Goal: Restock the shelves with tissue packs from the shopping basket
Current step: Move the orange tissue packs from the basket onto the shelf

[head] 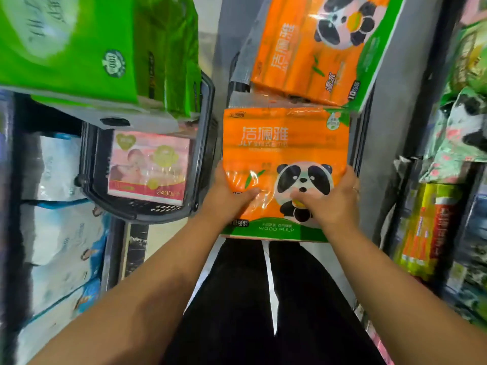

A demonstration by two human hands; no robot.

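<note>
An orange tissue pack [279, 143] with a panda print is held in front of me above the floor. My left hand [229, 193] grips its lower left edge, thumb on the front. My right hand [334, 198] grips its lower right side, thumb across the panda. A second orange panda pack [303, 46] lies in the dark basket [237, 75] just beyond it. To the left stands another dark shopping basket [203, 143], which holds a pink tissue pack [149, 169]; a large green tissue pack [79, 46] rests across its far rim.
White and blue tissue packs [60, 233] fill the shelf on the left. The right shelf holds green panda-print packs [458, 133] and a yellow and red pack [427, 227]. My dark trousers [263, 312] fill the narrow aisle below.
</note>
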